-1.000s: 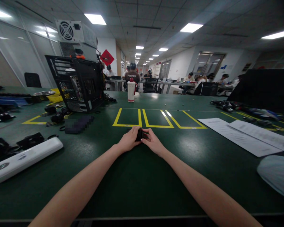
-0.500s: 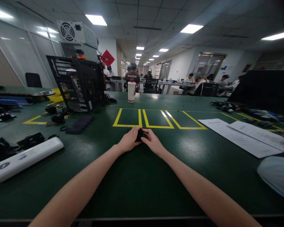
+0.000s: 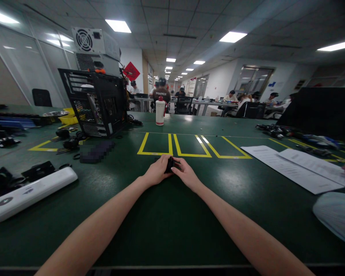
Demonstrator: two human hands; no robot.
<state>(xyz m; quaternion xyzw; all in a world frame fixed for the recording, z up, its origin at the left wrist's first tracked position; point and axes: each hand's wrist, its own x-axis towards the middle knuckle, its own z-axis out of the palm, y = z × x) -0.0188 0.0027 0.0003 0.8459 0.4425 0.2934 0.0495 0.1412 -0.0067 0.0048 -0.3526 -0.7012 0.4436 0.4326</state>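
Between my two hands is a small black object, mostly covered by fingers, so its kind does not show. My left hand is closed around its left side. On the right side, my right hand grips it with thumb and fingertips. Both hands are low over the green table, just in front of the yellow tape outlines. Whether the object touches the table I cannot tell.
At left lie a long white case, black parts and a dark pouch. Behind them stands an open computer case. A white bottle stands at the back. Printed sheets and another person's sleeve are at right.
Both hands and the black object stay in nearly the same place. The whole view has shifted very slightly.
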